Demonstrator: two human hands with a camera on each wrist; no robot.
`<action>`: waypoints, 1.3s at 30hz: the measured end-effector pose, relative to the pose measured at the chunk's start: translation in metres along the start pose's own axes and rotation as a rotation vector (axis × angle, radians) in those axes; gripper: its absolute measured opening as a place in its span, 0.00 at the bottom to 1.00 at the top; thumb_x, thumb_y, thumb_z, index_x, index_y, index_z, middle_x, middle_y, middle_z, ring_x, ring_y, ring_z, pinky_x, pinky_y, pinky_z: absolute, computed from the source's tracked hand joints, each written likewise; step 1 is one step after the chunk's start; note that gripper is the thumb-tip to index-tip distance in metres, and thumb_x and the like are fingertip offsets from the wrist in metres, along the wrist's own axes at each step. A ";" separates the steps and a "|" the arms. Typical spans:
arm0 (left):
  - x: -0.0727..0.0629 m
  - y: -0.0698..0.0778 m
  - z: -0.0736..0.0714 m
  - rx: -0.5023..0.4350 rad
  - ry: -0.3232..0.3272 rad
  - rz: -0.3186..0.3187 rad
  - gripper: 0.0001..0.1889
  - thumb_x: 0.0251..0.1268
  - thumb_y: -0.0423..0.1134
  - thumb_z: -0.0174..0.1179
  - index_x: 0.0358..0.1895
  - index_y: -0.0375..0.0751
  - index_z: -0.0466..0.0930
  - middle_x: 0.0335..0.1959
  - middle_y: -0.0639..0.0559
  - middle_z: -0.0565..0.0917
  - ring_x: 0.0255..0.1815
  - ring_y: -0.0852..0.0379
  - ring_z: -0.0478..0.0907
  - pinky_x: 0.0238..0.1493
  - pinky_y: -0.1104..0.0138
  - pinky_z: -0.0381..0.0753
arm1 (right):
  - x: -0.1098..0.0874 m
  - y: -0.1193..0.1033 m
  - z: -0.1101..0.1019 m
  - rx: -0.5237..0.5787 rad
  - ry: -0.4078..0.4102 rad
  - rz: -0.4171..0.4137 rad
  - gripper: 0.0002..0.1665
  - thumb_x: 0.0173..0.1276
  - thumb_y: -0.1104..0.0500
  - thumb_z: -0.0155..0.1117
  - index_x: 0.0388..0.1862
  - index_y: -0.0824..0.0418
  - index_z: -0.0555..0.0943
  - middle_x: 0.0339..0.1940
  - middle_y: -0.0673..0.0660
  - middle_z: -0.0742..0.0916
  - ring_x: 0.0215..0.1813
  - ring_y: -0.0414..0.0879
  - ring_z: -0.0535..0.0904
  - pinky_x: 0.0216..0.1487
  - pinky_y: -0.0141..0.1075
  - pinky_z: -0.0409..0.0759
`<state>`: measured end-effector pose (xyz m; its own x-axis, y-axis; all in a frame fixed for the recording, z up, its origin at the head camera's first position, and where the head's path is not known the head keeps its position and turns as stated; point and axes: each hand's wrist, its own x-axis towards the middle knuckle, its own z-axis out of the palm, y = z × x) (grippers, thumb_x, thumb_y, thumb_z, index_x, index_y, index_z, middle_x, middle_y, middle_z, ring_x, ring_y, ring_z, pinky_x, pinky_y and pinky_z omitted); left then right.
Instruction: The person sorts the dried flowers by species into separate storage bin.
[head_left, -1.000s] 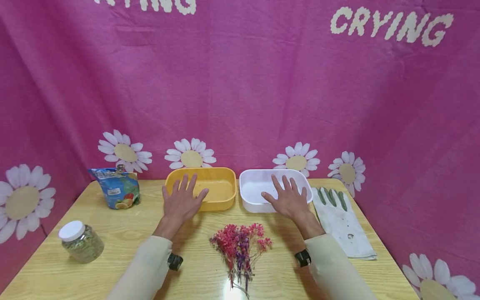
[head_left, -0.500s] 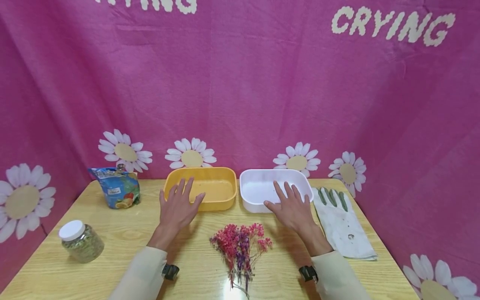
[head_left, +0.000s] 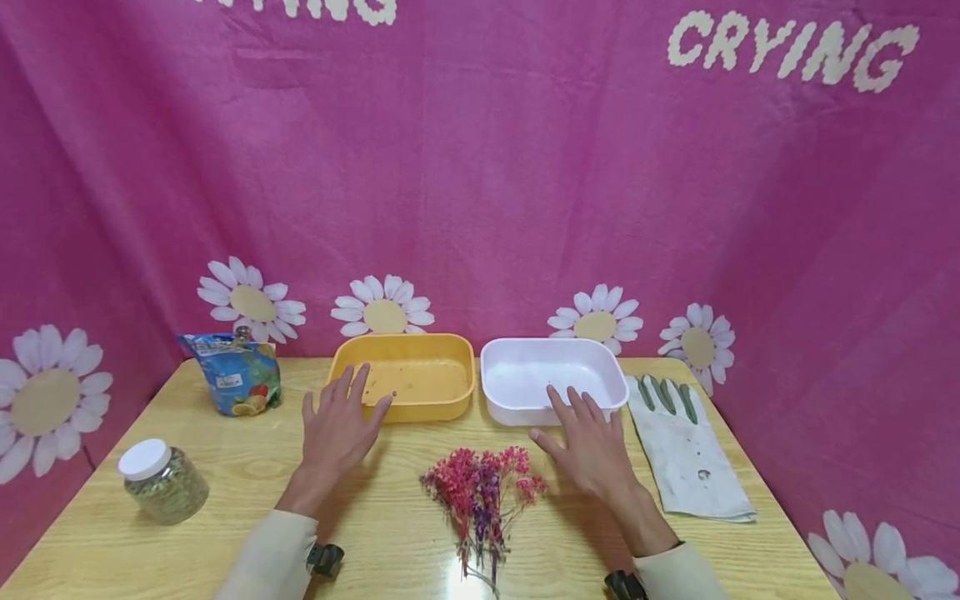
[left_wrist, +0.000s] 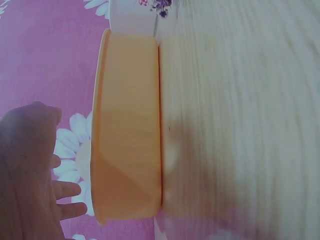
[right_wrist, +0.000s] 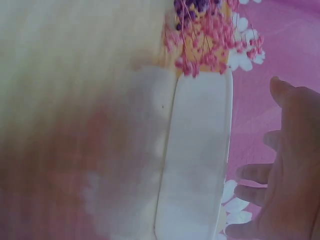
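Note:
My left hand (head_left: 337, 437), fingers spread, hovers over the table just in front of the yellow basin (head_left: 420, 410) and holds nothing. In the left wrist view, the side of that basin (left_wrist: 127, 130) stands beside the hand (left_wrist: 25, 165). My right hand (head_left: 592, 450) is likewise spread and holds nothing, near the front edge of the white basin (head_left: 525, 414). The right wrist view has the hand (right_wrist: 297, 165) apart from the white basin (right_wrist: 195, 155). Between both hands lies a bunch of pink and purple dried flowers (head_left: 483, 492), stems towards me.
A blue pouch (head_left: 232, 375) and a white-lidded jar of dried green bits (head_left: 165, 487) stand at left on the wooden table (head_left: 262, 458). At right, several green pods, perhaps cucumbers (head_left: 666, 395), lie on a stained white cloth (head_left: 697, 467). Pink fabric (head_left: 480, 167) hangs behind.
Both hands have drawn back towards me from over the basins, the left one also drifting left. The basins, flowers and other things have stayed in place.

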<state>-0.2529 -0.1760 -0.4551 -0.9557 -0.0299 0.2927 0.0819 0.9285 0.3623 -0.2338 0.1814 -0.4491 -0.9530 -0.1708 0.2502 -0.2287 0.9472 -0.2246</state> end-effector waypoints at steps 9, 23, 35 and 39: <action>-0.004 -0.011 0.002 -0.011 -0.020 -0.023 0.38 0.72 0.66 0.38 0.77 0.47 0.50 0.76 0.38 0.57 0.74 0.35 0.54 0.69 0.33 0.40 | -0.025 -0.009 0.004 0.039 0.035 -0.034 0.40 0.68 0.34 0.55 0.74 0.48 0.64 0.68 0.58 0.75 0.71 0.56 0.67 0.66 0.66 0.60; -0.006 -0.024 0.002 -0.042 -0.059 -0.085 0.40 0.71 0.66 0.39 0.77 0.45 0.48 0.77 0.36 0.54 0.74 0.33 0.52 0.68 0.30 0.40 | -0.052 -0.031 0.002 0.155 -0.087 0.001 0.36 0.67 0.36 0.58 0.71 0.45 0.68 0.64 0.56 0.78 0.68 0.55 0.70 0.66 0.58 0.65; -0.004 -0.026 -0.001 -0.103 -0.131 -0.199 0.42 0.72 0.65 0.39 0.77 0.40 0.43 0.79 0.38 0.49 0.74 0.33 0.51 0.67 0.30 0.41 | -0.067 -0.044 0.001 0.295 -0.109 0.066 0.33 0.62 0.45 0.68 0.65 0.48 0.72 0.46 0.48 0.82 0.47 0.42 0.77 0.50 0.43 0.76; -0.003 -0.028 -0.002 -0.114 -0.144 -0.231 0.42 0.72 0.64 0.38 0.78 0.39 0.41 0.79 0.39 0.47 0.74 0.33 0.52 0.66 0.30 0.44 | -0.070 -0.046 0.000 0.352 -0.142 0.077 0.20 0.61 0.48 0.69 0.51 0.49 0.78 0.36 0.44 0.83 0.37 0.36 0.77 0.39 0.35 0.76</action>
<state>-0.2512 -0.2025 -0.4642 -0.9823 -0.1752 0.0657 -0.1188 0.8552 0.5046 -0.1568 0.1494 -0.4566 -0.9823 -0.1625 0.0926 -0.1865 0.8116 -0.5537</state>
